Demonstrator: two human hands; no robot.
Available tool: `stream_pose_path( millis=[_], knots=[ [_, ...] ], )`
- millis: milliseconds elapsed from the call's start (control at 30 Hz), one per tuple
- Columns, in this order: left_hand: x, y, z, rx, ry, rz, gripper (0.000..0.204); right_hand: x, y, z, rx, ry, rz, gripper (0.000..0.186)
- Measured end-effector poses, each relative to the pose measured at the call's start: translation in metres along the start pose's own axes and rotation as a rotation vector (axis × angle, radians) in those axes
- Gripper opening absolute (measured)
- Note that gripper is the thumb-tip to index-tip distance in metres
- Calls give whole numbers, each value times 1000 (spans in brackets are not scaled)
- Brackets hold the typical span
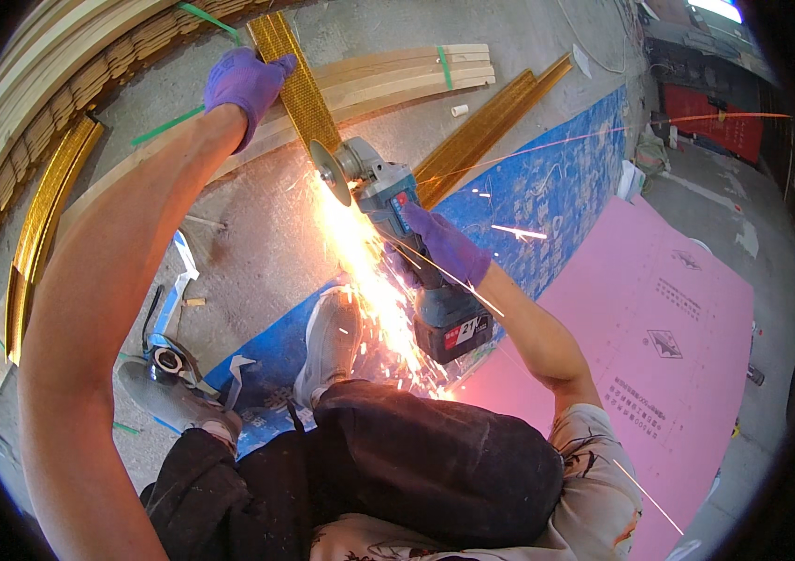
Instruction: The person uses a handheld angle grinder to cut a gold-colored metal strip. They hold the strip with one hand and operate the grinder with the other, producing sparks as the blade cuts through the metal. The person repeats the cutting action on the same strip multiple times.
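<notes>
A pink sheet [594, 318] is spreading over the floor at the right, with a blue sheet [528, 220] running alongside it, and pale wooden strips [397, 75] are lying beyond the work. In front of those strips, the patterned gold strip [304, 84] is slanting down toward the middle, and sparks [360, 248] are streaming from its lower end toward the person's feet. The cordless grinder [383, 192] is resting in the gloved right hand [449, 245], whose fingers are wrapping its body, while the gloved left hand [243, 89] is grasping the strip near its upper end, thumb lying toward its face. The disc [330, 173] is apparently biting into the lower end, so the step in hand is looking like a cut or trim; the next move is probably calling for steady pressure and a firm hold. As for markings, the pink sheet is carrying dark rows of print and diamond-shaped emblems [666, 343], and the black battery [453, 323] is showing a red-and-white label [467, 330].
</notes>
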State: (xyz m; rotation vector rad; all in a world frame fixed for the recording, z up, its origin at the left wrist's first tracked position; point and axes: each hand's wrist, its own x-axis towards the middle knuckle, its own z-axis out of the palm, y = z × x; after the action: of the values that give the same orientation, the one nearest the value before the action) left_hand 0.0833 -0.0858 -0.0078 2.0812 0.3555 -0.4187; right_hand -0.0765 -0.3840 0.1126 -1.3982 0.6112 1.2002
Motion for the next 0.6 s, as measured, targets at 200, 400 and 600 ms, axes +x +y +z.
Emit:
stream_pose_path(
  millis=[200, 400, 600],
  knots=[
    [0, 1, 2, 12, 9, -4, 53, -1, 0, 3, 11, 76, 36, 63],
    [-2, 3, -1, 9, -4, -37, 52, -1, -4, 13, 45, 170, 8, 64],
    [4, -6, 5, -64, 2, -35, 52, 1, -5, 4, 11, 35, 31, 64]
  ],
)
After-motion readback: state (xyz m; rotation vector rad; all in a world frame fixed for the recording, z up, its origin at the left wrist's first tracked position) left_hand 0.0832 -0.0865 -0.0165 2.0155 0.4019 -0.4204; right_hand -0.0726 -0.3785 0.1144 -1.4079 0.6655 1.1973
